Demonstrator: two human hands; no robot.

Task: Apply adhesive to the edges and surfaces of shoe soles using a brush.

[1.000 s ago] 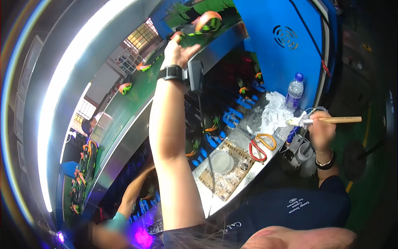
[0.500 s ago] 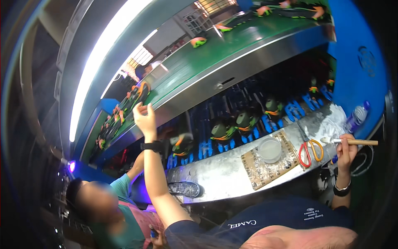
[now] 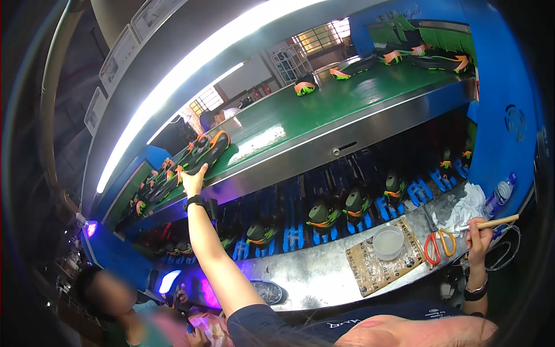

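My left hand (image 3: 193, 182) reaches up to the left part of the green conveyor belt. Its thumb and fingers are around the near end of a black shoe sole (image 3: 214, 151) with orange and green trim. Several similar soles lie clustered beside and beyond it. My right hand (image 3: 477, 240), low on the right, grips a slim brush-like tool (image 3: 502, 221) with a pale wooden handle; its working end is partly hidden by the fingers. Near that hand are scissors (image 3: 432, 247) with red and yellow handles and a crumpled white cloth (image 3: 467, 207).
A translucent tub (image 3: 388, 243) stands on brown printed wrapping (image 3: 361, 269) on the metal bench (image 3: 312, 286). A bottle (image 3: 502, 194) is at the right. Shoe parts (image 3: 324, 214) sit on blue holders below the green conveyor belt (image 3: 341, 95). A co-worker (image 3: 136, 312) is at lower left.
My left hand has come from above the belt's edge, empty, to take hold of a sole. The view has shifted. My right hand still grips the wooden-handled tool.
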